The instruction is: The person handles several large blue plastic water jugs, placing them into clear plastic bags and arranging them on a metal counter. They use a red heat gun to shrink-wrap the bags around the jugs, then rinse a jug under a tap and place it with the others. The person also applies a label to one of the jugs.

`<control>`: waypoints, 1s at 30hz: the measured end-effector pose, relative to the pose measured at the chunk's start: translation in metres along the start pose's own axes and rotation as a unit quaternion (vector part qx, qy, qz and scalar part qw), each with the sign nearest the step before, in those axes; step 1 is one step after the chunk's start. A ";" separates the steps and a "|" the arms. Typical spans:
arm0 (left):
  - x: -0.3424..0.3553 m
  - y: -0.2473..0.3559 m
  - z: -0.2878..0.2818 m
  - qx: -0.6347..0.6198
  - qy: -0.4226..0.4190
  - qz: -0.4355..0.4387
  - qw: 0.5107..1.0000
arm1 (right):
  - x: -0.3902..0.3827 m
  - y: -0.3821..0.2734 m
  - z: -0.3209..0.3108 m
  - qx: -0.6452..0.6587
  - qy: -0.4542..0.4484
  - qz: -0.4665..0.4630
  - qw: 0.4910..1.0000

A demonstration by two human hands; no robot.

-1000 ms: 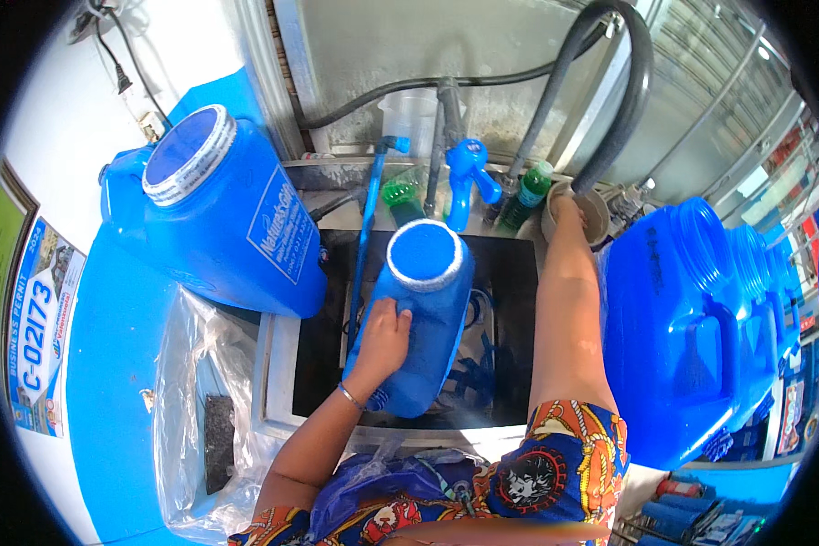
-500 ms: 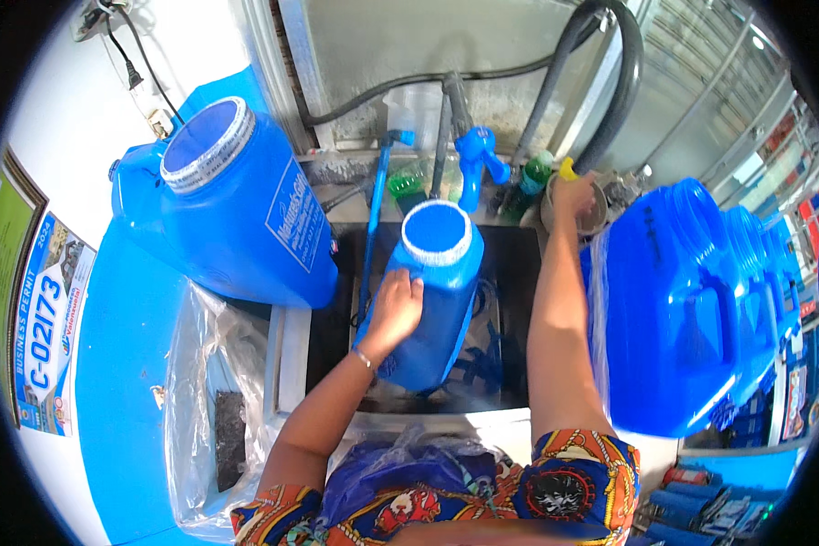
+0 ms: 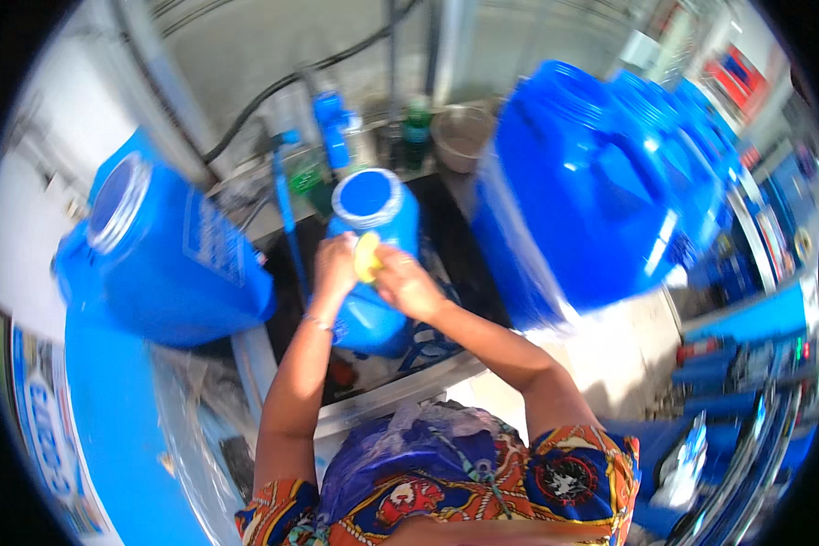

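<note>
A blue plastic water container with a wide round mouth stands tilted inside a dark sink. My left hand is closed on its upper side, below the mouth. My right hand grips a yellow sponge against the container's shoulder, right beside my left hand. Motion blurs the fingers of both hands somewhat. Behind the container rises a blue faucet, with a thin blue pipe to its left.
Another blue container stands on the left by a blue counter. Several big blue containers line the right side. A bowl and a green bottle sit on the back ledge. Clear plastic lies at left.
My right hand has come from the bowl at the back to the container, bringing the yellow sponge. My left hand remains on the container. The view has turned to the right.
</note>
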State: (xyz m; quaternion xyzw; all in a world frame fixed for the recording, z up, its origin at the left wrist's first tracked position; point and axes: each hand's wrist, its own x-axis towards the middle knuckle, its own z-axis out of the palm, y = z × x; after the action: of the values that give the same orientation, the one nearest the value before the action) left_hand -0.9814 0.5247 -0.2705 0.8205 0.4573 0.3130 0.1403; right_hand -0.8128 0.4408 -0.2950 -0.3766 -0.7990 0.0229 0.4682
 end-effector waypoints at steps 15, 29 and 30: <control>-0.001 0.025 -0.020 0.114 -0.060 -0.092 0.987 | 0.003 -0.006 -0.009 -0.006 -0.224 -0.051 0.973; -0.023 0.047 -0.011 0.112 -0.071 -0.077 0.988 | 0.042 -0.019 0.032 0.084 -0.254 0.123 0.956; -0.023 0.046 -0.009 0.130 -0.036 -0.047 0.990 | 0.048 -0.017 0.038 0.076 -0.292 0.174 0.937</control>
State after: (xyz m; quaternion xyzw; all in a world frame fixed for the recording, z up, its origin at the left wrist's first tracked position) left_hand -0.9663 0.4798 -0.2487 0.8201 0.5266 0.2149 0.0635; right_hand -0.8657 0.4707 -0.2745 -0.4502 -0.8183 0.2736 0.2299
